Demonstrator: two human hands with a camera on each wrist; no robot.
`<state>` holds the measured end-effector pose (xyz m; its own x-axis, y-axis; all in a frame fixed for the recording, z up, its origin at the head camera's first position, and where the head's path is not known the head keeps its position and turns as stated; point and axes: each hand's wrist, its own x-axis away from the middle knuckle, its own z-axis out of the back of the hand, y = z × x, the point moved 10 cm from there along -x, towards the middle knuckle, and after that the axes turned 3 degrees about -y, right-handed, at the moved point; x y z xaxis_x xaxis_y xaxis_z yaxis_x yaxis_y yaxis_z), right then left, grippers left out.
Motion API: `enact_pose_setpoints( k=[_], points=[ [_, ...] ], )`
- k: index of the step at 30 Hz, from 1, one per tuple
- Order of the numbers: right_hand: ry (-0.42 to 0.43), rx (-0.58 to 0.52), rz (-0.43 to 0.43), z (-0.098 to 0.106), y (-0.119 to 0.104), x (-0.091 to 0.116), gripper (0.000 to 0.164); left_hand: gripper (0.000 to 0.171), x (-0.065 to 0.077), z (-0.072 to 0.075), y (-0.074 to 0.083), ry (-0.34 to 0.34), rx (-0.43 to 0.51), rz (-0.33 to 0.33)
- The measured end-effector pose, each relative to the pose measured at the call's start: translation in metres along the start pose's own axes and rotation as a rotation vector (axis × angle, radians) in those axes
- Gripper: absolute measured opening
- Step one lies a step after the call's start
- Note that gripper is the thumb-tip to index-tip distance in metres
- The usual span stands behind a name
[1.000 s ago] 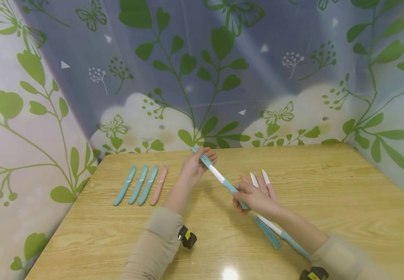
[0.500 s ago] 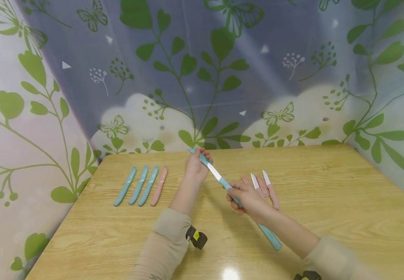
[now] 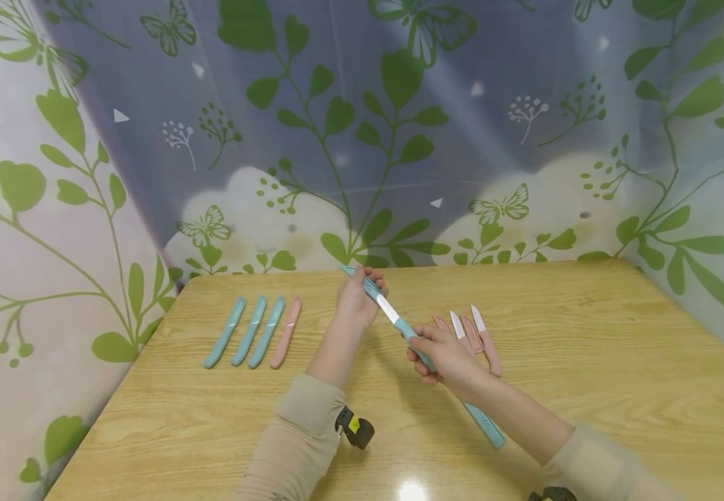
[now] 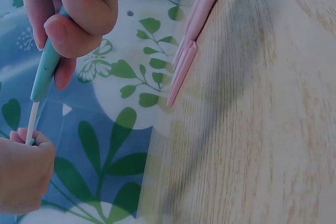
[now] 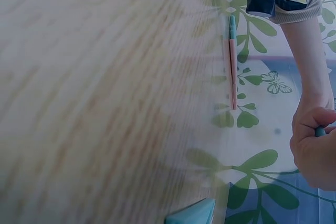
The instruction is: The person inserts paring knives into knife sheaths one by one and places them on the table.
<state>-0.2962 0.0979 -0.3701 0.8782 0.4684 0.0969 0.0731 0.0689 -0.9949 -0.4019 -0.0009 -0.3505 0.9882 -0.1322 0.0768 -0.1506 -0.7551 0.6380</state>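
In the head view my left hand [image 3: 360, 300] holds a teal sheath [image 3: 371, 287] with its thumb laid along it. My right hand [image 3: 446, 356] grips the teal handle of a knife [image 3: 407, 330]. The white blade points up and left, its front part inside the sheath and the rest bare between my hands. From the left wrist, the handle [image 4: 47, 69] shows beneath curled fingers, the sheath mostly covered by the other hand [image 4: 23, 174]. In the right wrist view only a bit of teal shows in the left hand.
Left on the wooden table [image 3: 211, 431] lie several teal knives [image 3: 266, 332] in sheaths and a pink sheathed one [image 3: 285, 332]. Pink knives [image 3: 487, 341] with bare blades and pink sheaths [image 3: 471, 334] lie at right. Another teal sheath [image 3: 486, 426] lies below my right forearm. Patterned cloth [image 3: 349, 139] hangs behind.
My right hand has moved left toward the left hand, and less blade shows between them. My right forearm now covers the loose teal knife seen beside the sheath on the table earlier.
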Motion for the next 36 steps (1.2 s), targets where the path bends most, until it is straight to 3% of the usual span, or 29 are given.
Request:
enact_pose_setpoints(
  k=[15, 28, 36],
  points=[
    [0.009, -0.007, 0.011, 0.002, 0.000, 0.000, 0.033, 0.023, 0.003, -0.008, -0.007, -0.045, 0.008, 0.004],
    [0.024, -0.013, 0.009, 0.000, 0.003, 0.000, 0.026, 0.023, 0.009, -0.010, -0.020, -0.088, 0.000, 0.052],
    [0.040, -0.007, 0.012, 0.005, 0.001, -0.001, 0.030, 0.022, 0.009, -0.014, -0.022, -0.098, 0.013, 0.043]
  ],
)
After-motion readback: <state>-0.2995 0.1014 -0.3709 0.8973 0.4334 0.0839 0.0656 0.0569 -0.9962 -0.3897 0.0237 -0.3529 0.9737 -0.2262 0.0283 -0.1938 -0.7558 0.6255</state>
